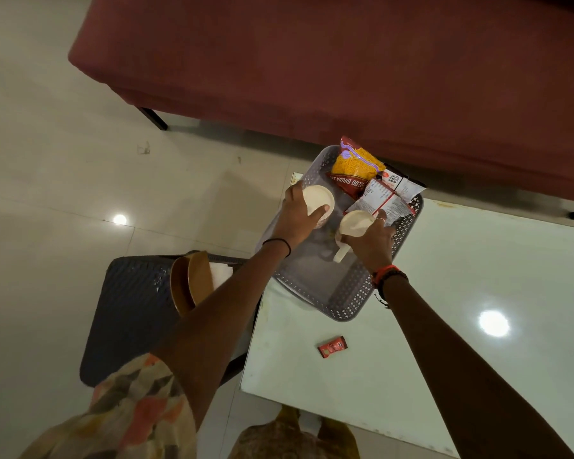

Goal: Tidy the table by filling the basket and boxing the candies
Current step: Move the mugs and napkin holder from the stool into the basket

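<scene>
A grey perforated basket (348, 299) stands on the white table (444, 326). Inside it, my left hand (295, 213) grips one cream cup (318, 198) and my right hand (368, 240) grips a second cream cup (353, 223), whose handle sticks out below my fingers. Snack packets fill the basket's far end: a red and yellow bhujia packet (353, 167) and white peanut packets (391, 193). A small red candy (332, 346) lies on the table, nearer to me than the basket.
A dark woven chair (130, 309) left of the table holds a brown bowl (189, 283) and something white. A maroon sofa (345, 61) runs along the far side. Pale tiled floor spreads to the left.
</scene>
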A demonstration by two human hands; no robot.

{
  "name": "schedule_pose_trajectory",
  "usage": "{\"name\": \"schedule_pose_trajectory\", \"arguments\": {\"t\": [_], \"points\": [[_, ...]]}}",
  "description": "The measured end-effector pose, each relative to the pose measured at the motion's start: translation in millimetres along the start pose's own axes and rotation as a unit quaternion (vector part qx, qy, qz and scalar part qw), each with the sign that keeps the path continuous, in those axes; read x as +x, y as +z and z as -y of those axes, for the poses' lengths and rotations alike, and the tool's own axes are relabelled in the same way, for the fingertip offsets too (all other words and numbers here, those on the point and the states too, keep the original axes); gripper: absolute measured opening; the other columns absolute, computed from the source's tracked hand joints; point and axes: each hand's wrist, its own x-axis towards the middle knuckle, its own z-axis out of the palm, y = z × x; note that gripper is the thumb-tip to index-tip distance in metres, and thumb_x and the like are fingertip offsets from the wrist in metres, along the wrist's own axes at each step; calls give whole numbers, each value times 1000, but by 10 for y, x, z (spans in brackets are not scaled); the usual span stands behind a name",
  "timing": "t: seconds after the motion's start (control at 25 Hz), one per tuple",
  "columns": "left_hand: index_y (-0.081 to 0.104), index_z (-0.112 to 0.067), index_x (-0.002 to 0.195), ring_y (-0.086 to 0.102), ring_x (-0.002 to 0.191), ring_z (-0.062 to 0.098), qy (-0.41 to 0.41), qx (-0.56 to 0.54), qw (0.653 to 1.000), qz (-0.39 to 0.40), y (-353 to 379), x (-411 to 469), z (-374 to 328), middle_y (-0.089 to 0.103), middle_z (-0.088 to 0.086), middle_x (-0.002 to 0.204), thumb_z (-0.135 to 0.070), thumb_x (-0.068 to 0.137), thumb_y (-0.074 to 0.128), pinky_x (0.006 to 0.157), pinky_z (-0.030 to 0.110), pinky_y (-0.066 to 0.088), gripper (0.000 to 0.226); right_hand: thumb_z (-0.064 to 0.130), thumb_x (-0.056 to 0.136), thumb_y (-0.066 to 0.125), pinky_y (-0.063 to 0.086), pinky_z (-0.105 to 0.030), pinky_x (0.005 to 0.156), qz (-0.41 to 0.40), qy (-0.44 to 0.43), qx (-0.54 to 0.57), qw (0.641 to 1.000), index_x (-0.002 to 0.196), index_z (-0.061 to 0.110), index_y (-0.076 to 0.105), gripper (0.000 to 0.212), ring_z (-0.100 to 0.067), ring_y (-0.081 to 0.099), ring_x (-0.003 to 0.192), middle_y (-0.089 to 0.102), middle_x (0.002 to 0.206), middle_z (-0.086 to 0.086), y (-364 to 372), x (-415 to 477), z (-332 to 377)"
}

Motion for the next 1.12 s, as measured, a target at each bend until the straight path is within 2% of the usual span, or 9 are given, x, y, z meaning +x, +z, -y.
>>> {"name": "schedule_pose_trajectory", "arguments": {"t": [0.24,0.36,0.44,0.52,0.6,0.72,0.84,0.96,1.12], "points": [[37,-8,134,44,126,20,56,-43,983,-168,-421,-758,120,40,13,139,-15,94,49,103,24,39,43,14,85,66,39,-45,105,-90,-109,66,988,145,10,27,72,-35,32,133,31,145,-21,68,-341,211],[41,-17,132,57,102,12,53,60,973,-215,-726,-1137,529,42,5,142,9,83,46,86,20,51,55,9,90,55,32,-38,109,-70,-187,-20,980,143,6,34,57,-32,34,133,34,145,-19,382,-741,313],[43,-22,129,52,113,10,49,126,979,-154,-978,-1283,882,38,0,146,12,78,54,91,20,50,62,12,88,61,32,-32,108,-21,-181,41,982,143,5,33,61,-32,37,133,37,144,-19,652,-1085,341],[44,-20,129,40,131,20,46,148,986,-60,-1276,-1353,1228,33,4,148,3,79,63,107,40,42,58,23,85,67,35,-30,107,63,-169,74,981,145,9,28,73,-28,39,134,36,146,-14,915,-1421,332],[43,-19,132,35,135,27,45,192,980,2,-1587,-1384,1526,29,6,151,1,81,61,107,50,40,57,41,77,73,40,-32,106,142,-159,58,975,145,14,27,86,-24,38,135,34,147,-9,1161,-1655,305],[32,-24,141,22,142,29,70,281,952,96,-1932,-1355,1857,20,7,156,15,75,55,111,53,33,80,61,70,70,48,-34,101,167,-177,-3,970,140,14,33,92,-23,43,130,40,142,-5,1457,-1874,354],[21,-30,145,14,145,27,130,387,894,186,-2046,-1216,1991,11,6,158,19,71,52,117,50,17,94,59,70,71,47,-41,101,192,-202,-58,959,143,11,26,97,-30,40,132,39,143,-13,1702,-1984,445],[24,-30,143,16,144,27,182,435,857,207,-2048,-1075,2023,11,8,157,17,73,51,117,43,14,88,55,69,74,45,-40,100,208,-191,-77,956,140,10,31,95,-30,38,132,39,142,-13,1941,-2018,511],[39,-26,134,21,143,27,216,440,848,201,-1984,-983,1955,19,10,155,8,79,56,119,41,14,67,52,68,76,47,-38,98,201,-183,-92,958,133,11,39,86,-26,43,126,44,136,-9,2180,-2041,523]]}}
